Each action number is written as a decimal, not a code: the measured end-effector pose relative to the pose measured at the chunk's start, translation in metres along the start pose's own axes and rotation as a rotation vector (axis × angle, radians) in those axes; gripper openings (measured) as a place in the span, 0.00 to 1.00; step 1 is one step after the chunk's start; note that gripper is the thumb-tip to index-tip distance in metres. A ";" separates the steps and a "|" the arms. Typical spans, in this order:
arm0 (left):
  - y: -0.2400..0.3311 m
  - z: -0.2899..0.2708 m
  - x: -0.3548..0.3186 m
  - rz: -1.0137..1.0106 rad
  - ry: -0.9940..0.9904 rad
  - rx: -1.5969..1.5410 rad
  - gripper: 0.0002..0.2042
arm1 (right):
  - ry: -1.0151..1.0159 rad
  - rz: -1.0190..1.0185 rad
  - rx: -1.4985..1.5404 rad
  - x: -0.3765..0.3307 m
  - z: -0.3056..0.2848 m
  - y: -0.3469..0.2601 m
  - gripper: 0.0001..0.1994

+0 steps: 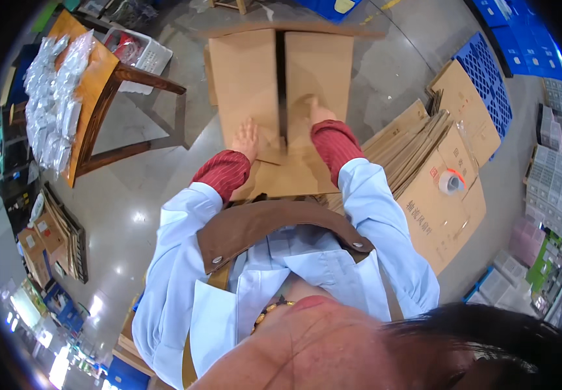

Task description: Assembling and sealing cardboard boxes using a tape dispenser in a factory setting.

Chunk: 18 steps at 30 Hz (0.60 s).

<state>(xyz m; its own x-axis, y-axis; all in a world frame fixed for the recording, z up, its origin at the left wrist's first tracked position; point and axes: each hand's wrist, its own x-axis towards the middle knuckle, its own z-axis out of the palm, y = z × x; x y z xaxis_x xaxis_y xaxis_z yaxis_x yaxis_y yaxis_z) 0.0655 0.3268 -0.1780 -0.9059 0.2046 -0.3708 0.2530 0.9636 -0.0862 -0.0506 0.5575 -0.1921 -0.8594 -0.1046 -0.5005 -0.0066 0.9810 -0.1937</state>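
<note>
A brown cardboard box (245, 78) stands in front of me, its two long top flaps folded inward with a dark gap between them. My left hand (246, 139) lies on the left flap near the gap, fingers spread, holding nothing. On the right flap (319, 71) rests my right hand (321, 112), slightly blurred, with a finger stretched forward and nothing visible in its grasp. The near flap (291, 177) slopes out toward me below the hands. The far edge of the box is smeared by motion.
Flattened cartons (447, 221) lean in a stack at my right, with a tape roll (451, 182) on top. A blue plastic pallet (486, 84) lies beyond. At left, a wooden table (102, 78) bears clear-wrapped parts (53, 97), near a white basket (154, 55).
</note>
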 end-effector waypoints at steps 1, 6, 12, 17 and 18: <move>-0.011 0.023 0.007 0.085 0.177 0.027 0.30 | -0.006 -0.001 -0.011 0.002 -0.005 -0.003 0.32; -0.015 -0.011 0.073 0.254 0.235 -0.133 0.41 | -0.086 0.213 -0.051 0.009 -0.039 -0.013 0.35; -0.024 -0.084 0.152 0.270 -0.277 -0.176 0.42 | -0.175 0.264 0.024 0.095 -0.043 -0.030 0.29; -0.015 -0.124 0.130 0.496 -0.607 -0.366 0.49 | -0.235 0.290 0.212 0.163 -0.072 -0.049 0.24; -0.017 -0.122 0.110 0.488 -0.538 -0.318 0.48 | -0.227 0.486 0.366 0.176 -0.087 -0.061 0.24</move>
<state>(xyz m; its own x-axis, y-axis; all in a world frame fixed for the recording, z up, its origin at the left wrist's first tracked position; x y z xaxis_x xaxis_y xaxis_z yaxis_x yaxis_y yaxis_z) -0.0801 0.3541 -0.1042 -0.4085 0.5841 -0.7014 0.3965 0.8057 0.4400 -0.2460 0.4935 -0.1952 -0.5909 0.2662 -0.7616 0.5653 0.8101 -0.1554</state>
